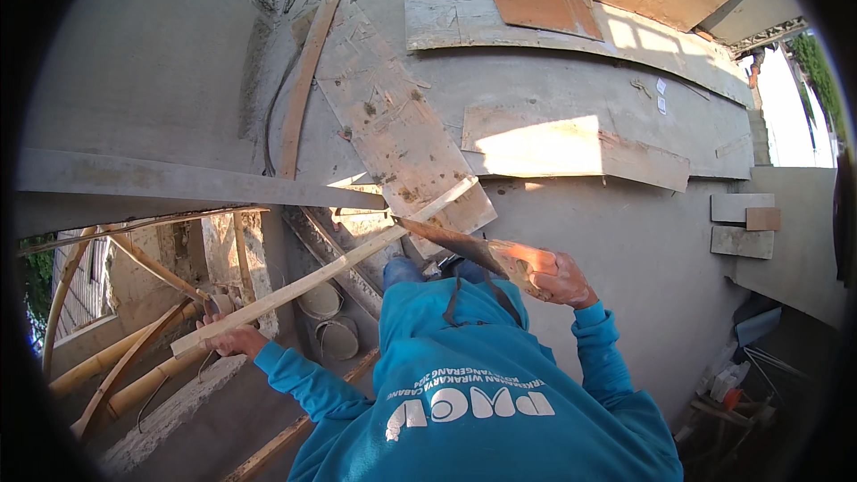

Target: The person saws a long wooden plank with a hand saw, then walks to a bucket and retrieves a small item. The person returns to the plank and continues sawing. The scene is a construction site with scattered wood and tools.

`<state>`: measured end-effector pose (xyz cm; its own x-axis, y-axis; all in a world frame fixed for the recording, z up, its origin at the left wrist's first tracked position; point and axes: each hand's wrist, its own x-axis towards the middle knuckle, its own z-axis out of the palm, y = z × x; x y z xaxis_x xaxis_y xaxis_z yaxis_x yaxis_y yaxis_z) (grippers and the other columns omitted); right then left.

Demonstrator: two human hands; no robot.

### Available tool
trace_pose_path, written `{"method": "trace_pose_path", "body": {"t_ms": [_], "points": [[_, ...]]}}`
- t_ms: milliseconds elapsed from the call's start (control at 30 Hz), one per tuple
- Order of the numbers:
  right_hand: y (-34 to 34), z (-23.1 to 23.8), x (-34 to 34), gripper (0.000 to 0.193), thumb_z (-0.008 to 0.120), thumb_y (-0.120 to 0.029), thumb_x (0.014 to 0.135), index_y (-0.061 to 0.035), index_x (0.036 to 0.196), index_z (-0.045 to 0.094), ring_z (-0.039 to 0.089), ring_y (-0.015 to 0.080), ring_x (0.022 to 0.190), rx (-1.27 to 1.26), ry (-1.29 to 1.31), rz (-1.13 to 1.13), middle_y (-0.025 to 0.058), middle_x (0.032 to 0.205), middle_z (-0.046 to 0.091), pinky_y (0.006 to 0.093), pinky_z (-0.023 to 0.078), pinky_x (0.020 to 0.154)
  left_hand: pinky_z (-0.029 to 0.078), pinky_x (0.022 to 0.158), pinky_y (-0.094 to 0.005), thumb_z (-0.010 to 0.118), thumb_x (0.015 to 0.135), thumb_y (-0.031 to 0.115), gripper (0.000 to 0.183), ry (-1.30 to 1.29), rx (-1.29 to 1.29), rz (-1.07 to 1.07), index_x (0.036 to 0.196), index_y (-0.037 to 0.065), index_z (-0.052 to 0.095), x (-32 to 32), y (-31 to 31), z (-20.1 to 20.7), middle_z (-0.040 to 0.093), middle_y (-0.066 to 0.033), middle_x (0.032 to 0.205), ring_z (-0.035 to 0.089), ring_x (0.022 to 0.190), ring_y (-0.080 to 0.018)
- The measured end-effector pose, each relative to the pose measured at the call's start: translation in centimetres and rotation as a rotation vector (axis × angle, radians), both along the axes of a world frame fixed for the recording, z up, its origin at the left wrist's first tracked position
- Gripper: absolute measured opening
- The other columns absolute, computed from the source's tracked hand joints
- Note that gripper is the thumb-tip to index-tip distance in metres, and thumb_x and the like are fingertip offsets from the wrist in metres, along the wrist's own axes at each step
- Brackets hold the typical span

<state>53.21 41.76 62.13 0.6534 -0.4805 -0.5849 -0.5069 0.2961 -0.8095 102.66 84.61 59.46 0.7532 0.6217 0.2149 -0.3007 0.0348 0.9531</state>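
Note:
My right hand point(564, 279) is closed round the wooden handle of a handsaw point(453, 242). The blade points left, and its tip end lies against a long, pale wooden batten point(326, 270). The batten runs slantwise from lower left to upper right in front of my body. Toward its lower left end, my left hand point(234, 339) grips it, the fingers partly hidden by the wood. Its upper right end reaches over a stained plywood board point(406, 138). Both my arms are in teal sleeves.
Bamboo poles point(143, 344) and an open drop lie at the left, beside a concrete ledge point(178, 183). Two buckets point(337, 337) stand below the batten. Plywood sheets point(536, 147) and a long plank point(308, 80) lie on the floor ahead. Small boards point(743, 242) rest at the right.

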Motion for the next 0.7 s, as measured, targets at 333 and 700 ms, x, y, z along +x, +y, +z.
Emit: {"method": "trace_pose_path", "body": {"t_ms": [333, 700], "points": [[6.3, -3.0, -5.9, 0.032, 0.060, -0.014, 0.078, 0.0022, 0.105, 0.065, 0.062, 0.0167, 0.074, -0.253, 0.183, -0.357, 0.0095, 0.089, 0.065, 0.0316, 0.052, 0.064, 0.051, 0.083, -0.0348, 0.043, 0.101, 0.048, 0.055, 0.173, 0.067, -0.559, 0.131, 0.003, 0.052, 3.2, -33.3, -3.6, 0.059, -0.0115, 0.112, 0.059, 0.093, -0.0223], [7.5, 0.0, 1.2, 0.024, 0.064, -0.013, 0.078, 0.0008, 0.097, 0.064, 0.059, 0.0149, 0.067, -0.301, 0.162, -0.666, 0.0074, 0.079, 0.062, 0.0316, 0.050, 0.060, 0.049, 0.091, -0.0436, 0.028, 0.099, 0.059, 0.070, 0.304, -0.088, -0.524, 0.132, 0.003, 0.054, 3.8, -40.0, -5.4, 0.060, -0.0144, 0.121, 0.058, 0.103, -0.0275]]}}
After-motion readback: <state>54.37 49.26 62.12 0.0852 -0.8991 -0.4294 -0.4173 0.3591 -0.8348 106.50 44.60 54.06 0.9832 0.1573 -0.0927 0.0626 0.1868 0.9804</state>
